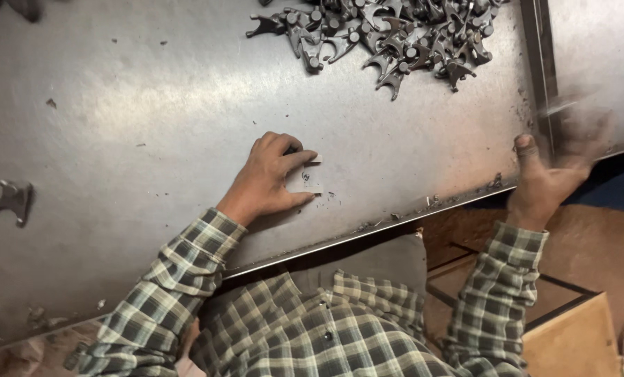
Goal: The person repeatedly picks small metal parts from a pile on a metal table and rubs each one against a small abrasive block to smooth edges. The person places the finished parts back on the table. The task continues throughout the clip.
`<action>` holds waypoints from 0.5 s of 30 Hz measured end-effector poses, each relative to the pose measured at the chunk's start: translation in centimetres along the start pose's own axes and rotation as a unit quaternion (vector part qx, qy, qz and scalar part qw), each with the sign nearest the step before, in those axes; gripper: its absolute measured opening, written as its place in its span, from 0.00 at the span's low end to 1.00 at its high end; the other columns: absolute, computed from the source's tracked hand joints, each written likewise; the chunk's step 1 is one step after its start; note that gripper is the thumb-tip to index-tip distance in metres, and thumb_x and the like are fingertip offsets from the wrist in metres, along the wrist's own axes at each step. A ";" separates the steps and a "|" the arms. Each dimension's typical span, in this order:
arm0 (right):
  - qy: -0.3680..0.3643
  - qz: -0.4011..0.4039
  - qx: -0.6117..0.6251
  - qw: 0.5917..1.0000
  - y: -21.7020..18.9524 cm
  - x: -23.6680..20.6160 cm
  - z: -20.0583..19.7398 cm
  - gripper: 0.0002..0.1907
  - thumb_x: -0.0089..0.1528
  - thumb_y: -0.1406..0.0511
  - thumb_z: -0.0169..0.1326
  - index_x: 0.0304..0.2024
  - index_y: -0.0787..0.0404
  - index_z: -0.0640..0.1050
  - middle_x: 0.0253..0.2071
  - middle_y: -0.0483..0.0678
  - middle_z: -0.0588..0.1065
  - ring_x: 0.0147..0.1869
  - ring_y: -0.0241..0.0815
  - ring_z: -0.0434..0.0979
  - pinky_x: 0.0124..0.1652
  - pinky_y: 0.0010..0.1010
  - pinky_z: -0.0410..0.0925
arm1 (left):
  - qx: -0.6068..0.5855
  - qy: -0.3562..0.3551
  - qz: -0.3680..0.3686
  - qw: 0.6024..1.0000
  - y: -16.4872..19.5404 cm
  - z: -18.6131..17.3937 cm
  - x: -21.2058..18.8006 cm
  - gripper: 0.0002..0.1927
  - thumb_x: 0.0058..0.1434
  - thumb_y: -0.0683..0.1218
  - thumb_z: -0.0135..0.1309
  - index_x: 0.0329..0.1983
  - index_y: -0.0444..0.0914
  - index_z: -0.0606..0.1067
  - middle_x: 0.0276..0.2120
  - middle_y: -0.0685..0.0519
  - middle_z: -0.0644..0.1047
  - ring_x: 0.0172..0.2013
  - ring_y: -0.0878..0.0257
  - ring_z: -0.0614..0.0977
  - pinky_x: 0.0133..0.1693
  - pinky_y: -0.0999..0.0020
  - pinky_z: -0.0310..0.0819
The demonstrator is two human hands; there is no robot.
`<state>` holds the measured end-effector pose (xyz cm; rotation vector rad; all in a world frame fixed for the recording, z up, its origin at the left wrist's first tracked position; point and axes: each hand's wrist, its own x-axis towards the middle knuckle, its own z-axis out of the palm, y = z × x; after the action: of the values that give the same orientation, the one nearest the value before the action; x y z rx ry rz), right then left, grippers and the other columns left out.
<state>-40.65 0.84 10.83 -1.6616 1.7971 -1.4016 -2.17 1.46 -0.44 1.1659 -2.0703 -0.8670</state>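
The left hand [270, 178] has its grip closed on a small pale flat piece [305, 183], probably light and stiff, pressed on the bench [151, 105]; the right hand [546, 178] is blurred, so its grip I cannot tell.

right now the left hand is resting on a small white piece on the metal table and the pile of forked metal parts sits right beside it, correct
Not quite. In the head view the left hand does rest on the small white piece on the metal table, but the pile of forked metal parts lies apart, at the table's far edge.

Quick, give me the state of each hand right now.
Left hand: curled on the metal table, pinching a small pale flat piece.
Right hand: motion-blurred at the table edge; grip cannot be told.
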 end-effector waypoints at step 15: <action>-0.250 -0.162 -0.234 0.925 3.7 4.9 12.4 0.20 0.62 0.71 0.65 0.57 0.58 0.81 0.52 0.50 0.76 0.53 0.47 0.76 0.53 0.38 0.73 | -0.002 -0.007 -0.011 1.000 -0.1 -0.2 0.1 0.35 0.41 0.56 0.72 0.54 0.42 0.81 0.47 0.52 0.74 0.51 0.54 0.72 0.56 0.57 0.72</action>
<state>-34.55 -9.48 3.84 -2.3798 1.6745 -0.5564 -2.01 1.25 -0.41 1.1847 -2.0703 -0.8924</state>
